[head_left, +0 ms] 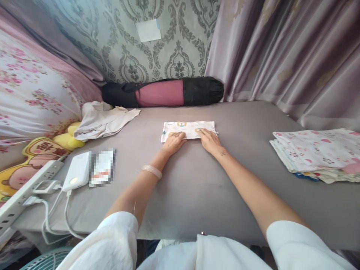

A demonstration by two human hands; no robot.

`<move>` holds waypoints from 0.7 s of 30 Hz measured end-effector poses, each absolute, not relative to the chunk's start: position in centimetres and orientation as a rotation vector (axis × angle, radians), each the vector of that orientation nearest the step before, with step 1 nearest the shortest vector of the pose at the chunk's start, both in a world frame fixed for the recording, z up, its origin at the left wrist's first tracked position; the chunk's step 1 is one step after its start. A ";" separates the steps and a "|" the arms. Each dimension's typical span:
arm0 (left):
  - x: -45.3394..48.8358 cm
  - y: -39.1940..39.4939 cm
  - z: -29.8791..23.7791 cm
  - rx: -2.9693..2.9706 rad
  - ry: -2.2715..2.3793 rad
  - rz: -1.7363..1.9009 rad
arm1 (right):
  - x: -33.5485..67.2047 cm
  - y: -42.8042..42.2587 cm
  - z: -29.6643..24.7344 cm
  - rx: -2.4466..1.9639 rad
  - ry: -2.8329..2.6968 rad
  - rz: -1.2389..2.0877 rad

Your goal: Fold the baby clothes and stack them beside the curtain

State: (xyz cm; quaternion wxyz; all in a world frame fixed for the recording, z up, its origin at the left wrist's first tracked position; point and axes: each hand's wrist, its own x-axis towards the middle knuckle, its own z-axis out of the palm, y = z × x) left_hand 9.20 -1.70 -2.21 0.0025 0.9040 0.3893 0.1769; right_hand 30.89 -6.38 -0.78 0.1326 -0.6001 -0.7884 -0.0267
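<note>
Both hands lay flat and released, fingers stretched out and gripping nothing. The left hand [173,143] rested palm-down on the near left edge of a folded printed cloth [185,128], and the right hand [209,139] pressed in the same way on its near right edge, the fingertips of both reaching onto the fabric. The cloth was folded into a narrow strip that lay across the middle of a grey padded surface [197,183], well out at arm's length. A pale bracelet [152,171] sat on the left wrist. Well off to the right lay a stack of printed cloths [317,153], apart from the folded one. Behind the cloth, against the patterned wall, lay a black and pink roll bag [163,93]. To the left, a crumpled beige garment [104,122] lay near a yellow plush toy [67,140]. Closer in on that side, a white power bank [77,174] with its cable lay beside a power strip [25,191]. Nothing stood between the hands and the cloth.
</note>
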 end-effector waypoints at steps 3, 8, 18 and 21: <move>7.6 -1.3 -2.2 2.804 1.310 0.494 | 31.4 -6.4 -0.4 -1.797 -2.331 -0.051; 5.6 -1.9 -1.5 2.696 1.561 0.328 | 31.7 -7.0 0.1 -1.845 -2.381 -0.042; 5.6 -8.8 -1.2 2.760 1.460 0.280 | 33.3 -13.2 0.0 -1.766 -2.454 0.015; 5.1 -10.1 -1.1 2.774 1.403 0.259 | 33.4 -14.2 0.4 -1.828 -2.438 0.149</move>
